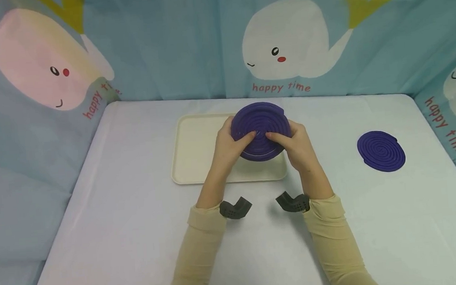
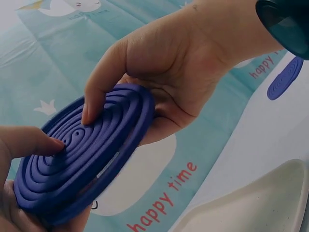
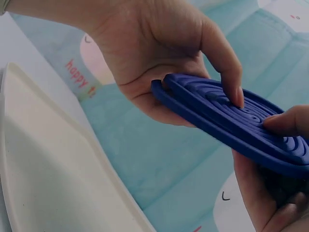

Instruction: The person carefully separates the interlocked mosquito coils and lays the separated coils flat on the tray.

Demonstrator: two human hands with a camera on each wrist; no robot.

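Observation:
A purple spiral coil disc (image 1: 259,114) is held up above the tray, tilted so its ringed face shows. My left hand (image 1: 227,144) grips its left edge, thumb pressed on the face near the centre. On the opposite edge my right hand (image 1: 300,145) holds it the same way, the two thumb tips close together. In the left wrist view the outer loop of the coil disc (image 2: 108,113) stands slightly apart from the inner rings. Fingers behind the disc are mostly hidden.
A cream rectangular tray (image 1: 196,149) lies on the white table (image 1: 118,221) beneath the hands. Another purple spiral coil disc (image 1: 381,151) lies flat at the right. A blue whale-print curtain (image 1: 190,52) hangs around the table's back and sides.

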